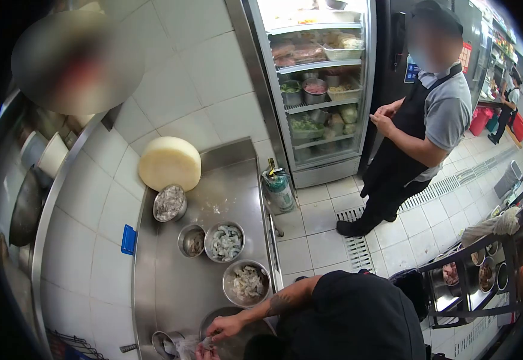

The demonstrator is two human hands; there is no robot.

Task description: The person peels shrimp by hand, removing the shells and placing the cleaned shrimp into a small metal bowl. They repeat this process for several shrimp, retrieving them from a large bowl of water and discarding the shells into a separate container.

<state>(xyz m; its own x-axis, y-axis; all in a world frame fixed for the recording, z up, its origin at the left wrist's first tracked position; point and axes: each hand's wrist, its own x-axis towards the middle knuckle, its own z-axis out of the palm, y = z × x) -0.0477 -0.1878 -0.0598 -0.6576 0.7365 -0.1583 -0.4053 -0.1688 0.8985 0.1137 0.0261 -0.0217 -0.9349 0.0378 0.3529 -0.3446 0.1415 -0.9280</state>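
Two hands meet over a wide metal bowl (246, 347), at a small pale piece (207, 344).

The right hand (226, 326) has its fingers close together, pinched on the piece. The left hand (206, 354) is at the same piece, but the picture edge cuts it, so I cannot tell how closed it is. Just beside stands a metal pot (161, 343); near is a bowl of pale pieces (247, 283).

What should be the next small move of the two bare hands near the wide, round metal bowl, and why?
Perhaps the right hand and left hand should shift the small, pale greyish piece over the wide, round metal bowl: it is by the bowl's left rim and might drop outside.
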